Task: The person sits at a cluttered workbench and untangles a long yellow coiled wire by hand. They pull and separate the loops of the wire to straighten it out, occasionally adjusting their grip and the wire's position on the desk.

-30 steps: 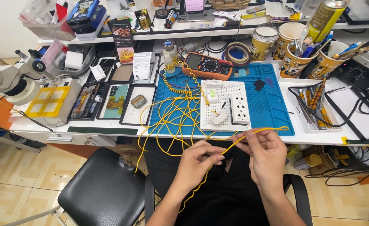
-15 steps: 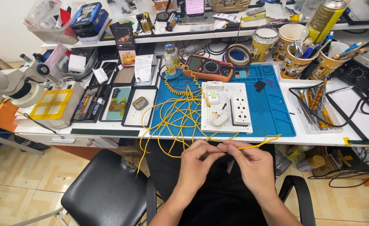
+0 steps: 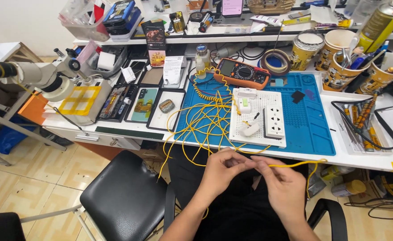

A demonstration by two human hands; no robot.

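A yellow wire (image 3: pixel 294 164) is being pinched between the fingers of the left hand (image 3: pixel 221 172) and right hand (image 3: pixel 285 187); beyond the fingers, its tangle is lying on the counter (image 3: pixel 361 156).

A pink phone screen (image 3: pixel 231 6) stands far on the shelf. The orange meter (image 3: pixel 243 72) shows a grey screen. A white label (image 3: pixel 173 70) lies left of it.
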